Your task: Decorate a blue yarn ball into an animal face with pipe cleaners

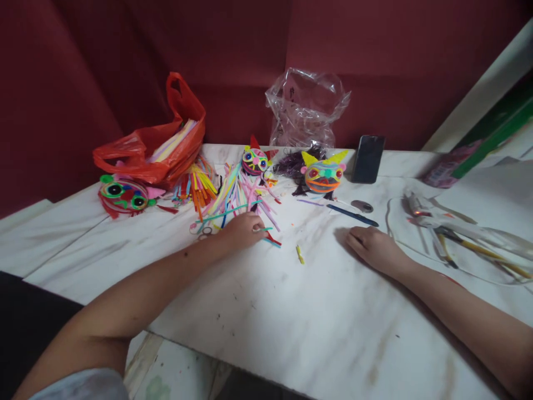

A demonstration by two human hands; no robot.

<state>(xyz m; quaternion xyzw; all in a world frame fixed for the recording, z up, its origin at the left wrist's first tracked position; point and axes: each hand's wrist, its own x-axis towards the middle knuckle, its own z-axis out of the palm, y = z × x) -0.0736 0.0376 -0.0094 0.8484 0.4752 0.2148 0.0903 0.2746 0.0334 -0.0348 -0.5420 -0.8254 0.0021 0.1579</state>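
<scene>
My left hand (246, 229) is bent over the middle of the table with its fingers pressed together. A short green pipe cleaner (264, 229) sticks out at the fingertips. Close beside lie a red pipe cleaner (272, 239) and, behind the hand, a long teal pipe cleaner (229, 212). My right hand (375, 248) rests on the tabletop, fingers curled in, with nothing visible in them. Just beyond it lies a dark flat stick-like tool (352, 215). A twisted yellow piece (300, 254) lies between my hands.
Colourful animal-face figures stand at the back: left (125, 195), centre (255, 161) and right (323, 176). Bundles of pipe cleaners (202, 186), a red plastic bag (141, 147), a clear bag (306, 111) and a phone (368, 159) are around them. A glue gun (420, 205) with cord lies right.
</scene>
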